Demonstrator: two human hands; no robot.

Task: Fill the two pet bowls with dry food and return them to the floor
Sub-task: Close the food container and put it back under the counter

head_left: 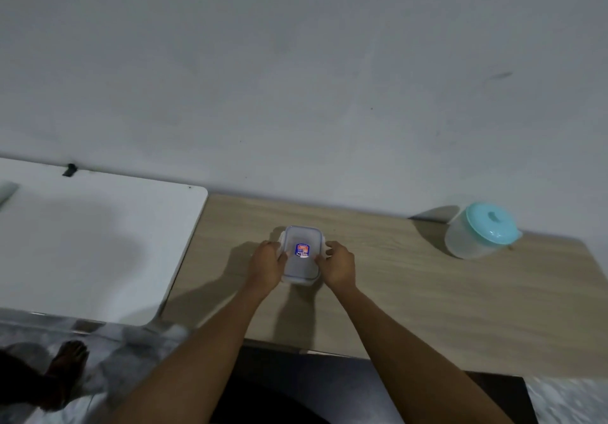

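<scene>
A small clear rectangular container (301, 254) with a snap-on lid and a blue and red sticker stands in the middle of the wooden table (411, 292). My left hand (266, 265) grips its left side and my right hand (337, 265) grips its right side, fingers on the lid's edge clips. Its contents cannot be made out through the lid. A round translucent tub with a teal lid (481, 231) stands at the table's back right, near the wall. No pet bowl is in view.
A white table (98, 242) adjoins the wooden one on the left. The grey wall (296, 78) runs right behind both. My bare foot (67, 362) stands on the marbled floor at the lower left.
</scene>
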